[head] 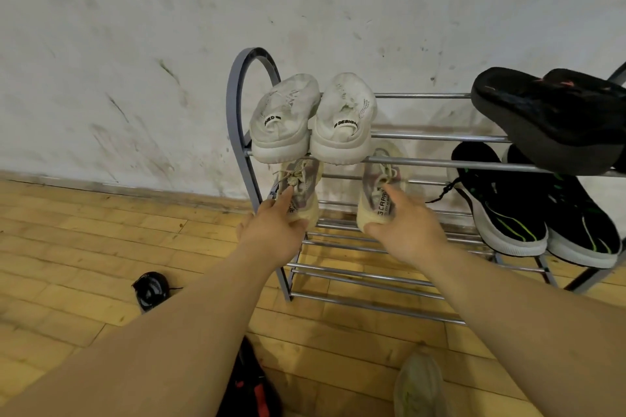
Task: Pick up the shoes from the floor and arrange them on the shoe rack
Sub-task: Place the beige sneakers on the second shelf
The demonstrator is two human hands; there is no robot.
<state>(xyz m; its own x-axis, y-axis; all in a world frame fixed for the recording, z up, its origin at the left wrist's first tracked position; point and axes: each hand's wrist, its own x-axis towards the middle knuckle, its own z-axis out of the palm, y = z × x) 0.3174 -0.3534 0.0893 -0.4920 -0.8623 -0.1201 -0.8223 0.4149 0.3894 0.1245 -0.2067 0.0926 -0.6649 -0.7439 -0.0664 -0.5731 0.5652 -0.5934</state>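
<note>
A metal shoe rack (440,164) stands against the white wall. Two cream knit sneakers sit on its middle shelf. My left hand (276,227) holds the heel of the left cream sneaker (301,186), thumb under it and index finger on its laces. My right hand (406,227) grips the heel of the right cream sneaker (379,193). On the top shelf rests a pair of white shoes (313,118), heels toward me.
Black slippers (548,112) lie on the top shelf at right, and black sneakers with green stripes (528,210) sit below them. On the wooden floor lie a black shoe (150,289) at left, a black-and-red one (250,386) and a pale one (418,386) near the bottom edge.
</note>
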